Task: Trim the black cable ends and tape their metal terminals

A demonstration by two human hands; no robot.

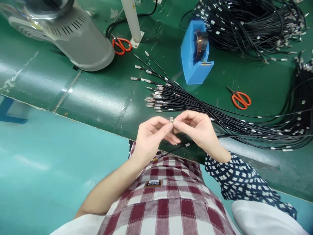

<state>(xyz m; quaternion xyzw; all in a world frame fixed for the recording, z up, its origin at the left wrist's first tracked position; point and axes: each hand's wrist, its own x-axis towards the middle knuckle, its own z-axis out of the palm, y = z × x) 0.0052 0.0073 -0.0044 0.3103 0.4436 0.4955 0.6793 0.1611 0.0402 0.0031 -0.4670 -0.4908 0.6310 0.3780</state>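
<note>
Over the table's front edge, my left hand (153,133) and my right hand (197,129) meet, thumb and forefinger of each closed in a pinch. Between the fingertips sits a small silvery metal connector (171,119). What lies behind it is hidden by the fingers. Below my hands a single black cable (174,150) with a white tag crosses the edge toward my lap, a gold-coloured tip (154,160) at its end. Just beyond my fingers lies a bundle of black cables (193,101), its metal-tipped ends pointing left.
A blue tape dispenser (193,65) stands behind the bundle. Orange-handled scissors (241,99) lie at right; another orange-handled pair (122,45) lies beside a white post (132,21). A grey machine (85,42) occupies the left. More black cables (249,26) are heaped at back right.
</note>
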